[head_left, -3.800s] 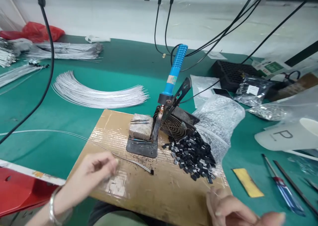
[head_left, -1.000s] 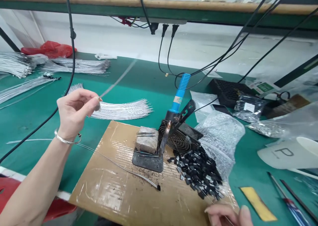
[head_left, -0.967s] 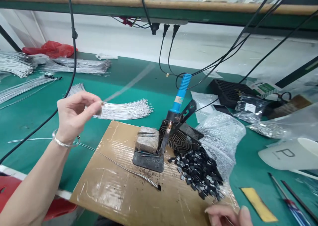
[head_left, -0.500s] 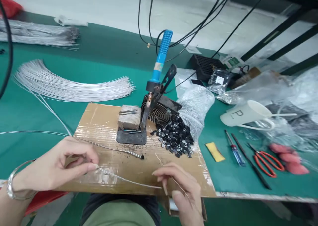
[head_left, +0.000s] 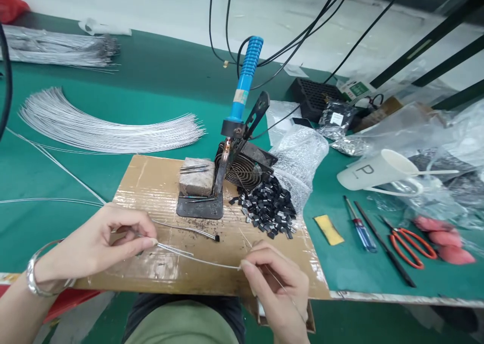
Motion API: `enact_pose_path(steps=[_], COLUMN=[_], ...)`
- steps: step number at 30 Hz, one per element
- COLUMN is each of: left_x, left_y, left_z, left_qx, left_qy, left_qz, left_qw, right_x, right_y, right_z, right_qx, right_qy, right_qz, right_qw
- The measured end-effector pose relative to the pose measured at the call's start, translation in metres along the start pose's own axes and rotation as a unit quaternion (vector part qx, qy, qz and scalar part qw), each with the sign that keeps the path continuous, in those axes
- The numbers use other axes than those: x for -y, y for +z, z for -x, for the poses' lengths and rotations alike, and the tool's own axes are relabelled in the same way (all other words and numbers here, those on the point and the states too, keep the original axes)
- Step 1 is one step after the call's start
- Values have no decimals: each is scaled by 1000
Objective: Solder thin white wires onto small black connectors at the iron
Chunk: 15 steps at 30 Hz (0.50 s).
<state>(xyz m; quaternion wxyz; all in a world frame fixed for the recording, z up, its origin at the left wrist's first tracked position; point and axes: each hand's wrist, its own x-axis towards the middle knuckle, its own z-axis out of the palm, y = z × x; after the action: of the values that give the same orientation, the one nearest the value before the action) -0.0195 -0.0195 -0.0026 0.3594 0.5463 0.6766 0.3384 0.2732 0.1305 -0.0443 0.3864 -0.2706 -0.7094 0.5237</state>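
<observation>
My left hand (head_left: 113,238) pinches thin white wires (head_left: 206,261) between thumb and fingertips above the cardboard. One wire runs right to my right hand (head_left: 278,278), whose thumb and index finger are closed on its tip. A shorter wire end stops midway between the hands. A thin strand (head_left: 245,237), perhaps solder, also passes through my right hand and sticks out up and left. Behind the hands, a wire with a small black connector (head_left: 217,238) lies on the cardboard (head_left: 151,183). A blue-handled soldering iron (head_left: 247,72) rests in its stand.
A pile of small black connectors (head_left: 270,208) lies right of the stand. Behind it is a bundle of white wires (head_left: 113,132). To the right are a yellow sponge (head_left: 328,229), a screwdriver (head_left: 361,230), orange-handled pliers (head_left: 410,246) and a white mug (head_left: 374,170).
My right thumb and index finger have closed on the wire's tip, which was free before. My left hand has shifted slightly right and up.
</observation>
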Motion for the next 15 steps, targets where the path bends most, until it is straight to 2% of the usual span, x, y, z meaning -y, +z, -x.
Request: enact_pose_path(steps=[7,15], left_x=[-8,-25], left_y=[3,32], left_z=[-5,-18], left_qx=[-34,-58], left_qy=[10,28], left_qz=[1,-28], left_qw=[999,998], right_x=[0,0], right_y=[9,41], right_z=[-2,4], right_qx=[-3,-27], right_qy=[-7,-70], right_qz=[2,17], right_qw=[1000,997])
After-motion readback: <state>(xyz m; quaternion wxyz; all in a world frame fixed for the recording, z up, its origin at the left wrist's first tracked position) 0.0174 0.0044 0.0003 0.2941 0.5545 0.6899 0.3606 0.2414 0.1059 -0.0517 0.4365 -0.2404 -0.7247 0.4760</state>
